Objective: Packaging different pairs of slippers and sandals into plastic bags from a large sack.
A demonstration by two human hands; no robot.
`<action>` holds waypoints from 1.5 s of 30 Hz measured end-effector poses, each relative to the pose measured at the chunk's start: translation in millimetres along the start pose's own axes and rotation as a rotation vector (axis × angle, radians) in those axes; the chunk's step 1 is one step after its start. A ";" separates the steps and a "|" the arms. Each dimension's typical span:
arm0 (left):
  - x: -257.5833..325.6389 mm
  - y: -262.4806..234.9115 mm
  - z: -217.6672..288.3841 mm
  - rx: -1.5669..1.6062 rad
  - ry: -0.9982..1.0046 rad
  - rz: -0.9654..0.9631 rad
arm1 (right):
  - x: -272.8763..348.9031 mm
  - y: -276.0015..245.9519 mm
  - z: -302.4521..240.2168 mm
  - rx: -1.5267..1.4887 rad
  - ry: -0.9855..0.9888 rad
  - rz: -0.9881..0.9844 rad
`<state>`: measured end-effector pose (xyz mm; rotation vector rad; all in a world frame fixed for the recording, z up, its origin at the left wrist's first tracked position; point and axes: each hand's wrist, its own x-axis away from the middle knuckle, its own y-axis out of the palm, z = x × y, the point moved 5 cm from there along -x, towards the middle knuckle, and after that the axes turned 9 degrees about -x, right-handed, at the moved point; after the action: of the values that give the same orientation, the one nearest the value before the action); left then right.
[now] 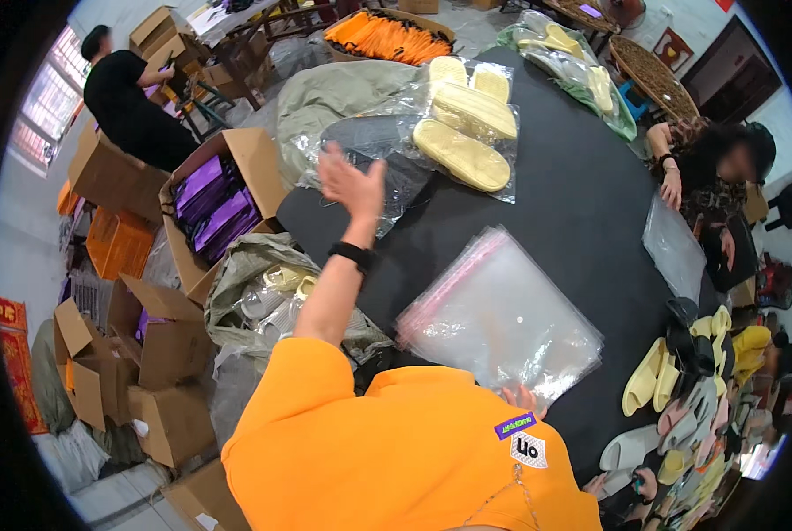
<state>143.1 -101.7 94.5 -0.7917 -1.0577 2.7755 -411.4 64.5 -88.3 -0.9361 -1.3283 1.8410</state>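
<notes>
Head view: left hand [353,188] is outstretched, fingers apart; right hand [523,398] touches clear bags [506,310], its fingers' grip unclear.

the dark desk [582,190] carries a stack of clear bags [506,314], bagged yellow slippers [462,157] beyond that stack, and loose slippers [645,379] to its right.

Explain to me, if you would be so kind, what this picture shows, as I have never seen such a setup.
There is no machine here: a person works with bare hands as grips. The picture comes from the left of two fisheye cameras on that person's head, looking down, so straight edges bend. On the dark table lie a stack of clear plastic bags and bagged yellow slippers. The left grip is open, apparently empty; the right grip, mostly hidden, is at the stack's near edge.
</notes>
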 end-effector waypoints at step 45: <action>170.8 13.9 -49.9 0.351 -0.233 -1.660 | -77.9 -18.8 41.2 -1.929 1.071 -0.352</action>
<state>21.3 -41.5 -21.2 0.4051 -0.6209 1.4466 -404.1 -15.9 -48.2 -1.8292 -1.9051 -0.8110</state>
